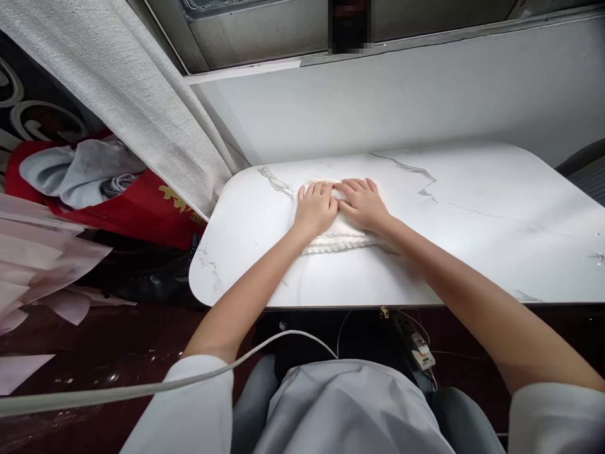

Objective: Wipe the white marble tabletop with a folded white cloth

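One red bag (158,217) sits left of a pale curtain (118,82); on a marble-patterned table (472,246), the left hand (314,209) and right hand (365,205) lie flat, fingers extended, atop a folded white cloth with scalloped edges (338,242).

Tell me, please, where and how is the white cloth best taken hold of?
Probably by the wavy near edge of the cloth, coming from the person's side and pinching its layers together from above and below. The cloth looks folded and lies low on the table; this edge is exposed, while the left hand and right hand cover much of the top.
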`<state>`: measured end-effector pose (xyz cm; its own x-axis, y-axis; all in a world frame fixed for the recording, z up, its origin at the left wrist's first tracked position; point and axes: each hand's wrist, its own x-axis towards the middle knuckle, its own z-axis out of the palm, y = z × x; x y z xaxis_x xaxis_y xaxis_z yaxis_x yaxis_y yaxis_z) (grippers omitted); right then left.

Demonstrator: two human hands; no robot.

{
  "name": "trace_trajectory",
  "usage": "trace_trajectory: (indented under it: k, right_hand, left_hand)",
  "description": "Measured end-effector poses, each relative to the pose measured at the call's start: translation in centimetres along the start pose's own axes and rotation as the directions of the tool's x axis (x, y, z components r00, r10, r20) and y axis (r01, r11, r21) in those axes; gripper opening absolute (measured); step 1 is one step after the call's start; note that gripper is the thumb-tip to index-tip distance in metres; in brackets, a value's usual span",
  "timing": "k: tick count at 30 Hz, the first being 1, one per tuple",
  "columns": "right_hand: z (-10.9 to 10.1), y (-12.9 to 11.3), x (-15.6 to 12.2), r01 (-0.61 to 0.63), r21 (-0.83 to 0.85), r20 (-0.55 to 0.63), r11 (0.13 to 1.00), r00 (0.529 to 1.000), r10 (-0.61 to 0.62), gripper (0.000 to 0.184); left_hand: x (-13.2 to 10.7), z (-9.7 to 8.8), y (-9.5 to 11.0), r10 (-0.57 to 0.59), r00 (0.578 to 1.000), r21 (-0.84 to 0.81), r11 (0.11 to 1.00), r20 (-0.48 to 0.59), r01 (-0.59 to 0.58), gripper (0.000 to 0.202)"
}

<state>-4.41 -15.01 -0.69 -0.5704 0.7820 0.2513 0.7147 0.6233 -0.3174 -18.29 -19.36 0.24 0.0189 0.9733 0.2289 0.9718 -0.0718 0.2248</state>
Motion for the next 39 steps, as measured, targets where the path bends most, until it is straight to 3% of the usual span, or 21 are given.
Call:
trace_trajectory:
  k: [4,12,22,29,39]
  right_hand:
    - [0.4,1.5,2.9,0.001,0.031,-0.012,1.000,1.000,0.000,0.050]
    - [0.8,5.2,7.0,0.077,0.048,-0.036,0.996,0.997,-0.075,0.052]
    - [0.0,7.8,8.8,-0.026,0.013,-0.057,1.000,0.998,0.027,0.051]
    - [-0.5,9.0,8.5,-0.047,0.000,-0.086,0.999,0.995,0.047,0.050]
    - [-1.1,8.9,6.8,-0.103,-0.045,-0.080,0.994,0.992,0.099,0.052]
  left_hand:
    - [3.2,0.8,-0.8,-0.028,0.999,-0.014,1.000,-0.028,0.027,0.041]
    - [7.0,1.6,-0.8,-0.085,0.995,-0.016,0.996,-0.046,0.084,0.040]
    - [11.4,2.9,0.0,-0.040,0.998,-0.004,0.999,-0.052,0.040,0.041]
    - [12.3,3.5,1.0,-0.009,0.999,-0.011,1.000,-0.051,0.008,0.041]
    - [11.3,3.7,2.6,-0.008,0.999,0.010,1.000,-0.046,0.008,0.042]
